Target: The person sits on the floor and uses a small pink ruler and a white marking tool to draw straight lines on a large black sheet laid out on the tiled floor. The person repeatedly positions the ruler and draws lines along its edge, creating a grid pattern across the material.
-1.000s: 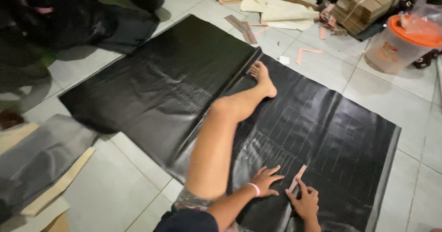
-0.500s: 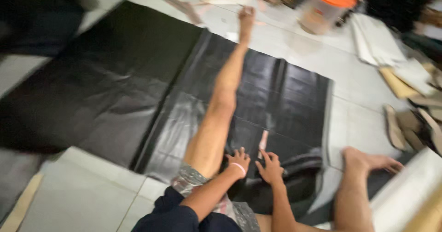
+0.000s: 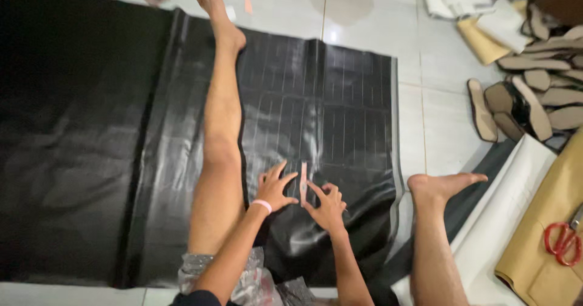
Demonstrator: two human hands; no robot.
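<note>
I sit on a tiled floor with a large black sheet [image 3: 91,136] spread under my legs; faint lines form a grid on its right part. A narrow pinkish template strip [image 3: 303,183] lies flat on the sheet. My left hand [image 3: 273,187] presses beside the strip's left edge with fingers spread, a pink band at the wrist. My right hand [image 3: 328,206] rests against the strip's right side, fingertips touching it. My left leg [image 3: 221,118] stretches across the sheet; my right foot [image 3: 446,184] lies off its right edge.
Several tan shoe-sole cutouts [image 3: 534,93] lie piled at the right. Red-handled scissors [image 3: 563,242] rest on brown card at the lower right, beside a white sheet roll [image 3: 510,221]. Folded paper and card [image 3: 480,20] lie at the top right.
The view has swung right and down, bringing the hands to the middle. Both hands have kept to the strip, which now lies upright on the gridded part of the sheet.
</note>
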